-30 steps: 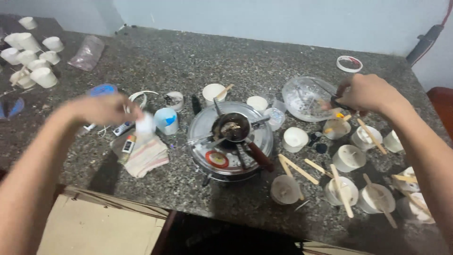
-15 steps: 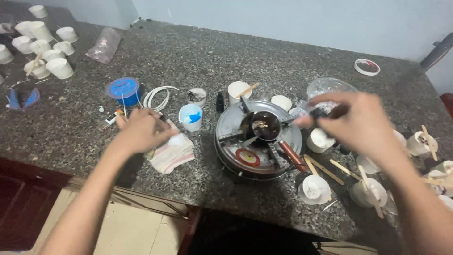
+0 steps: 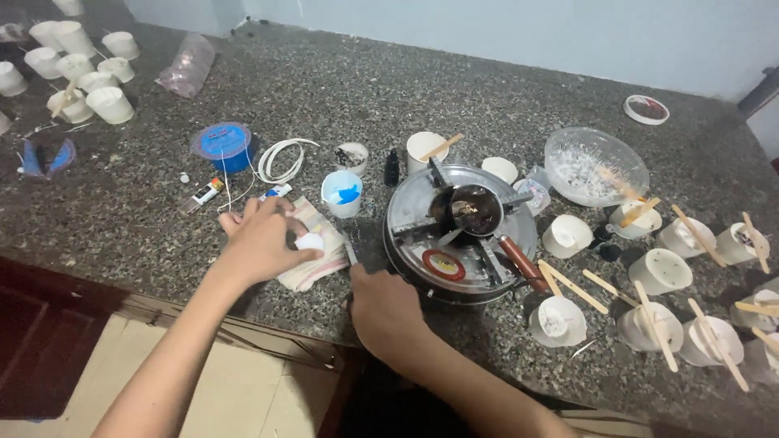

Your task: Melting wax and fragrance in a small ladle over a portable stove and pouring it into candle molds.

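My left hand (image 3: pixel 264 242) rests on a striped cloth (image 3: pixel 312 258) near the counter's front edge and pinches a small white round piece (image 3: pixel 309 242). My right hand (image 3: pixel 381 312) is curled just in front of a round metal stove (image 3: pixel 422 207). A thin grey tool (image 3: pixel 349 250) sticks out of its fingers, with the tip close to the cloth and the white piece. On the stove sits a small dark pot (image 3: pixel 475 209) with a red-brown handle (image 3: pixel 519 264).
Several white cups with wooden sticks (image 3: pixel 659 272) crowd the right side by a glass bowl (image 3: pixel 596 166). Behind the cloth are a blue-stained cup (image 3: pixel 342 193), a dark bottle (image 3: pixel 391 168), a white cord coil (image 3: pixel 280 160) and a blue spool (image 3: pixel 223 146). More cups (image 3: pixel 81 81) stand far left.
My right hand has come from above the bowl and stove down to the front edge beside the cloth. My left hand has settled on the cloth with the white piece.
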